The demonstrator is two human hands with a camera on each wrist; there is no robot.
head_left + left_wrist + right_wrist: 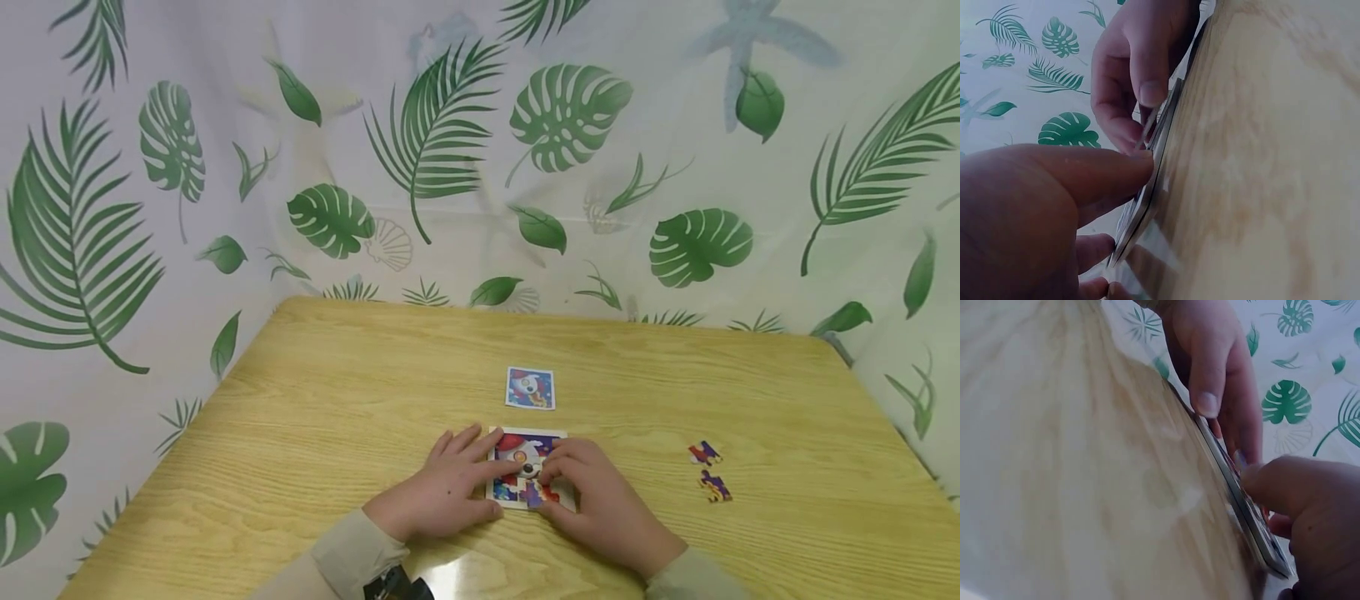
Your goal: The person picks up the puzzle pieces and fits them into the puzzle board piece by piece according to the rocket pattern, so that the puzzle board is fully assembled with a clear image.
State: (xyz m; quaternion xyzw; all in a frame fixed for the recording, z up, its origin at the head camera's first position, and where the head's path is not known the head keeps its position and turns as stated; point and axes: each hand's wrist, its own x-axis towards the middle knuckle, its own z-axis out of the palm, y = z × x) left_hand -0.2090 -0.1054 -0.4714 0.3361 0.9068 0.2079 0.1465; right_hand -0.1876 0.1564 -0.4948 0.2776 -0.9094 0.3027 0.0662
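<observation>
A small square jigsaw puzzle [529, 434] in a white-edged tray lies between the hands, its picture showing a white and red rocket on blue. My left hand [442, 493] rests with spread, straight fingers across the puzzle's left side. From the right, my right hand [600, 504] pinches a purple and orange puzzle piece [534, 493] over the lower part of the tray. The piece [1147, 127] stands tilted above the tray edge in the left wrist view. The right fingers hide the tray's right side.
Two loose puzzle pieces, an upper one [705, 453] and a lower one [715, 487], lie on the wooden table [337, 400] to the right. Behind the tray lies a picture card [530, 388] with the same rocket. Leaf-printed cloth [465, 167] hangs around the table.
</observation>
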